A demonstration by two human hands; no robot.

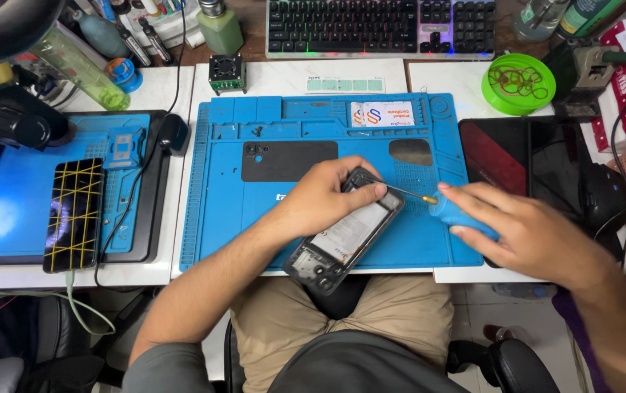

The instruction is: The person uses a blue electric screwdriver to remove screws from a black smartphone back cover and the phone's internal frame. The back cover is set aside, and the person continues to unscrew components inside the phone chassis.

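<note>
— So how will that opened smartphone (343, 236) handle?

— Light and stiff, I judge, but fragile with its back off: the battery and the boards lie bare. Best held by the side edges, never by pressing on the innards.

— Where is it?

— Tilted over the near edge of the blue repair mat (225, 189), under the left hand (320, 195), its lower end hanging past the desk (291, 73) toward the lap.

— And that hand?

— Curled down on the phone's upper end, fingers closed around the frame, thumb on the near side.

— The right hand (527, 229)?

— Wrapped shut on a blue-handled screwdriver (447, 211), just right of the phone, its thin shaft reaching left to the phone's top corner beside the left fingertips.

— Anything beyond the left hand?

— The removed black back cover (287, 160), flat on the mat, apart from both hands.
</note>
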